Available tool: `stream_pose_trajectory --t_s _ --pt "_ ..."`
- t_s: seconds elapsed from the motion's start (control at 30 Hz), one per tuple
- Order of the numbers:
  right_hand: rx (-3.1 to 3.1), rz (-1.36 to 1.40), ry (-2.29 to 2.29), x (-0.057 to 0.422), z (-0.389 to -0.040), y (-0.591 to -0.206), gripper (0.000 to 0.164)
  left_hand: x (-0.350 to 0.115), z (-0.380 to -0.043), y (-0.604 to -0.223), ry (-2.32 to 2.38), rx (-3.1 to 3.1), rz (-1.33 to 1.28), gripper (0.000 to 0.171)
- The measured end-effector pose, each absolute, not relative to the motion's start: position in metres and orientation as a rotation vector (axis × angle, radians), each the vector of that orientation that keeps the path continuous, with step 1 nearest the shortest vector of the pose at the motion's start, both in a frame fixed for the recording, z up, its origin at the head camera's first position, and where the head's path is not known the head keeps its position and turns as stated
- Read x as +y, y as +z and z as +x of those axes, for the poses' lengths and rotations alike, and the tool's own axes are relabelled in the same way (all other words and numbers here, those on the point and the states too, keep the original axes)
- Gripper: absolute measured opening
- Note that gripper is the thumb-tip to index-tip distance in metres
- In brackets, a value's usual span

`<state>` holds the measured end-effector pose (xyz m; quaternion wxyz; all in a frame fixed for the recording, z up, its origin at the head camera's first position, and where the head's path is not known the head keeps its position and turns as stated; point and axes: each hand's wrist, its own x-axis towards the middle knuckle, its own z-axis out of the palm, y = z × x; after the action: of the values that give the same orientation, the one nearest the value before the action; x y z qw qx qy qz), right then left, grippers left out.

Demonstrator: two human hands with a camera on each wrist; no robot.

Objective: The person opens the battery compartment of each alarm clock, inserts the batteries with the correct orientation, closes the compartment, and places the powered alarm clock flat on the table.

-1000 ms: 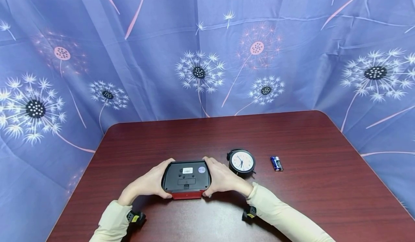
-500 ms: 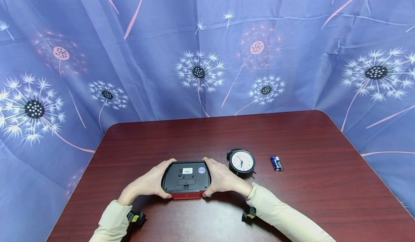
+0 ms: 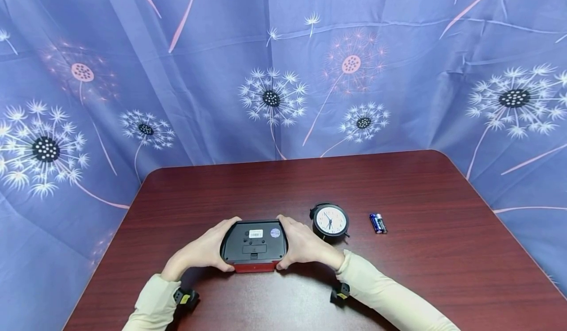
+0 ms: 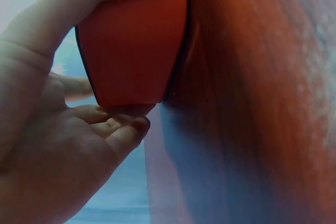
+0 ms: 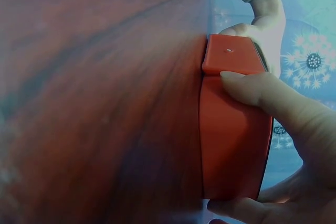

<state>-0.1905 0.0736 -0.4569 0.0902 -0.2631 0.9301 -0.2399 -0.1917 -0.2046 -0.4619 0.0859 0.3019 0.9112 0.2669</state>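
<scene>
In the head view a red, box-shaped device with a flat black back (image 3: 254, 242) lies with that back facing up. A white barcode label, a round purple sticker, small buttons and a rectangular battery cover (image 3: 254, 248) show on it. My left hand (image 3: 205, 247) grips its left end, thumb at the near corner and fingers at the far one. Around the right end, my right hand (image 3: 303, 242) holds it the same way. Both wrist views show the red side (image 4: 134, 45) between thumb and fingers, close beside the wooden surface. The device's front is hidden underneath.
A round black alarm clock (image 3: 330, 221) with a white dial stands just right of my right hand. Farther right lie two batteries (image 3: 378, 223) side by side. The dark red wooden table (image 3: 283, 185) ends at a blue dandelion-print curtain (image 3: 212, 75).
</scene>
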Motion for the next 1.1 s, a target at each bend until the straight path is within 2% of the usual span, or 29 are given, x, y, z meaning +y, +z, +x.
stream_pose_trajectory --t_s 0.67,1.0,1.1 --pt "2.751 -0.785 -0.699 0.073 -0.190 -0.456 0.122 -0.204 -0.189 -0.462 0.804 2.699 0.865 0.108" --pt "2.702 -0.798 -0.730 0.076 -0.187 -0.450 0.126 -0.203 -0.185 -0.458 0.785 2.634 0.745 0.119" --pt "2.750 -0.852 -0.752 0.076 -0.184 -0.445 0.121 -0.203 -0.184 -0.456 0.770 2.621 0.746 0.124"
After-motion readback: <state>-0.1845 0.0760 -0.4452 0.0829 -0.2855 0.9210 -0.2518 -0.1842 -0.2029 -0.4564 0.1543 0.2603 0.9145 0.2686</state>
